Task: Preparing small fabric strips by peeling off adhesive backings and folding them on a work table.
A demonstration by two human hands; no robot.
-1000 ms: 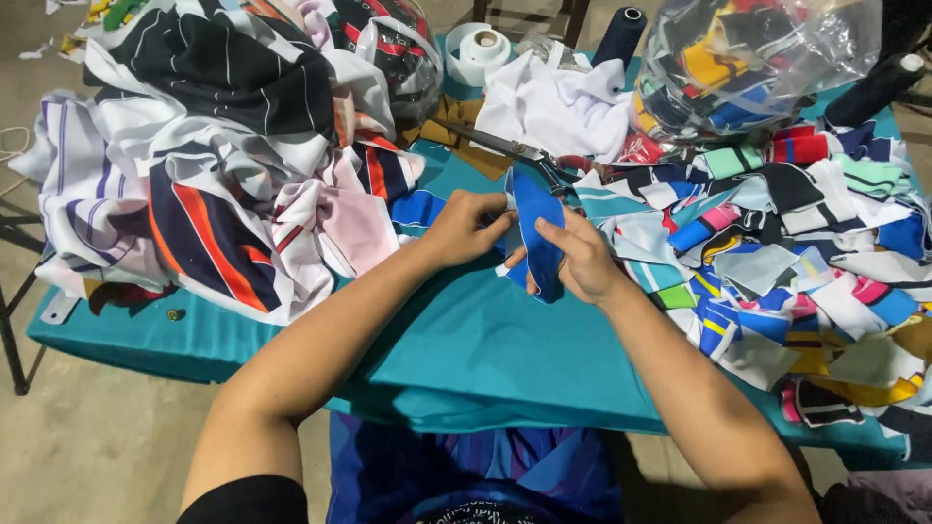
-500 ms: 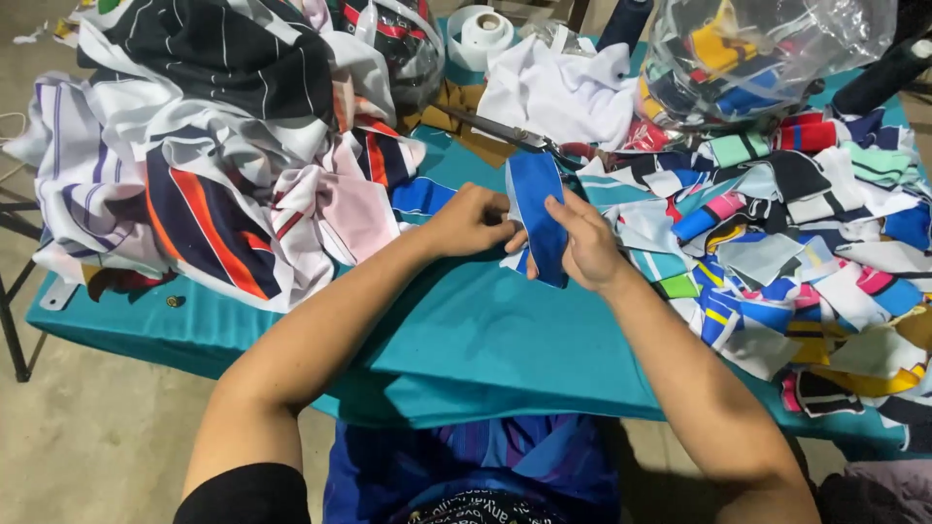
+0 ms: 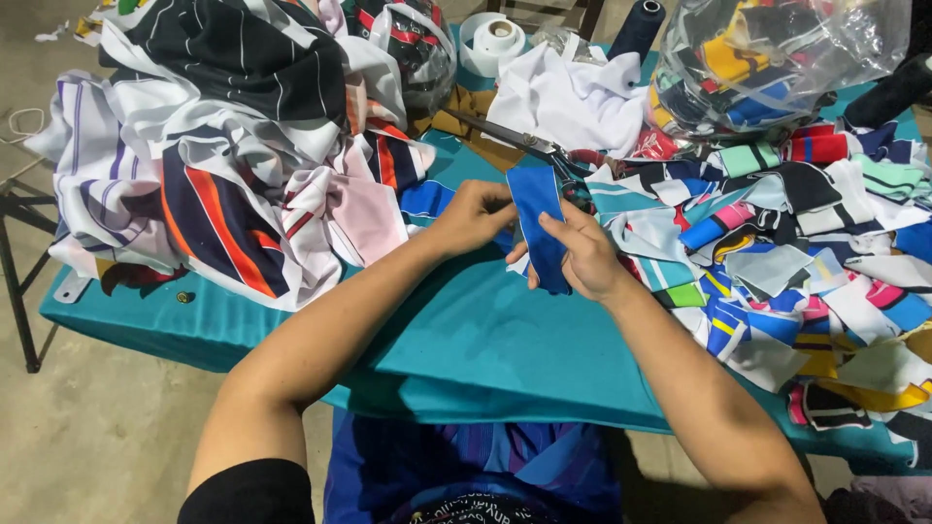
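Note:
A narrow blue strip of fabric (image 3: 540,225) stands upright between both hands over the teal-covered table (image 3: 485,349). My left hand (image 3: 473,215) pinches its left edge near the top. My right hand (image 3: 586,254) grips its right side lower down, fingers wrapped around the cloth. Behind the strip lie scissors (image 3: 529,146) with red handles, their blades pointing left. A heap of small coloured fabric pieces (image 3: 806,252) lies to the right of my right hand.
A big pile of striped garments (image 3: 233,155) fills the table's left. White cloth (image 3: 573,97), a white tape roll (image 3: 492,39), a dark thread cone (image 3: 638,24) and a clear bag of scraps (image 3: 767,58) sit at the back. Bare floor lies left.
The blue strip has been turned and straightened between my hands, and the hands have shifted slightly toward the far side of the table. The view moved a little.

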